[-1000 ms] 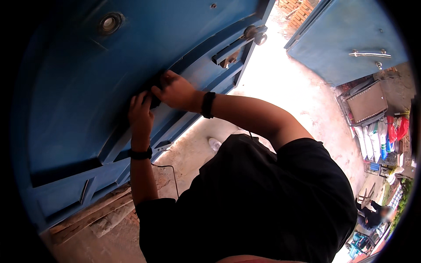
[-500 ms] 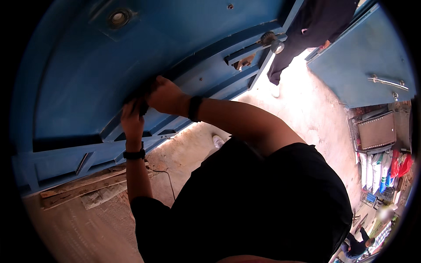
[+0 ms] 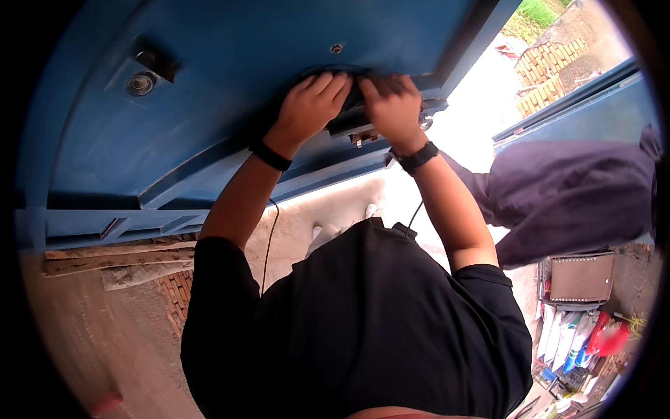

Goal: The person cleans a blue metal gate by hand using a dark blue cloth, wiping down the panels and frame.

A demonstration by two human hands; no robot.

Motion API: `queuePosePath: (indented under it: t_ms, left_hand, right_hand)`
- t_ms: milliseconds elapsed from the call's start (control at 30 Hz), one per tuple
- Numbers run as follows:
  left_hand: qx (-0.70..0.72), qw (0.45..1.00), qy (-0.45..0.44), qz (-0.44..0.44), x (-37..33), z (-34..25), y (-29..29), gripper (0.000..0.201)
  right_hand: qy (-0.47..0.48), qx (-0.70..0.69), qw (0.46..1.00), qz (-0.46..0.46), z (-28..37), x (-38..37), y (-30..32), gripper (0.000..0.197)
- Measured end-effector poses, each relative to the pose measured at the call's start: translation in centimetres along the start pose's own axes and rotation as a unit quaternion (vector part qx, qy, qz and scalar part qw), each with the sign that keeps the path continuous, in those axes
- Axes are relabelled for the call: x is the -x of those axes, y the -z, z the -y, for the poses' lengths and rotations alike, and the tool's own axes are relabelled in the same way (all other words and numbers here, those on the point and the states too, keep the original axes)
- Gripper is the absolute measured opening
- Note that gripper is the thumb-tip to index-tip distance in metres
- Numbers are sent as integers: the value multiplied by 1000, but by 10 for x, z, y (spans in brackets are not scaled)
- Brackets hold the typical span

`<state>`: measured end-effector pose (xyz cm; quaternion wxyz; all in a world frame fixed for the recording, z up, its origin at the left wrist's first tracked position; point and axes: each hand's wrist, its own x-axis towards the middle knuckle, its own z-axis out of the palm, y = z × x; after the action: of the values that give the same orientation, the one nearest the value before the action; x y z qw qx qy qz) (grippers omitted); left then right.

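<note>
A blue metal door (image 3: 230, 84) spreads in front of me, with raised bars along its lower part. My left hand (image 3: 314, 105) and my right hand (image 3: 394, 115) are side by side at the door, fingers bent over a dark object (image 3: 354, 101) against it. Its kind is hard to make out, as my fingers and shadow cover much of it. The right hand is close to the latch (image 3: 364, 136) and the silvery knob (image 3: 426, 122).
A round fitting (image 3: 142, 84) sits on the door's left. Close on my right is a person in dark trousers (image 3: 565, 188), before a second blue door leaf (image 3: 607, 115). Wooden planks (image 3: 118, 257) lie below the door at left; a brown case (image 3: 581, 277) and bags (image 3: 565, 335) are at right.
Both hands have moved right along the door with the dark object, toward the latch. My view has shifted, and the person in dark trousers now appears lower and closer on the right.
</note>
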<state>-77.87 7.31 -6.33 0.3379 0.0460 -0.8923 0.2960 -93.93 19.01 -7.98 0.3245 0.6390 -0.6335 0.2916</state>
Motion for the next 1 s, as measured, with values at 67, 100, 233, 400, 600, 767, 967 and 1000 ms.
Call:
queuePosePath:
  t_ms: [67,100,233,400,600,767,967,1000]
  left_hand:
    - [-16,999,13,-44,-41,-10,-11,28]
    - [-27,998,22,-61,-63,-15,-14,29]
    - [-26,984,133,-115,-120,-34,-16,36]
    - [-39,968,203,-144,-133,-51,-22,36]
    - [26,975,213,-64,-79,-67,-25,34]
    - [50,977,206,17,-34,-62,-18,37]
    - [60,964,257,30,22,-45,3,33]
    - [66,959,275,21,32,-41,8,36]
  right_hand:
    - [-2,48,997,-57,-37,-7,10,25]
    - [0,51,992,-115,-56,-13,13,28]
    - [13,108,978,-176,-99,-48,43,22]
    - [25,83,975,-205,-105,-53,48,34]
    - [14,26,997,-78,-89,-4,21,34]
    - [18,-13,1000,-1,-54,15,-4,35]
    - [99,-66,992,-35,-5,-9,-15,28]
    - [123,-76,988,-50,5,-14,-17,26]
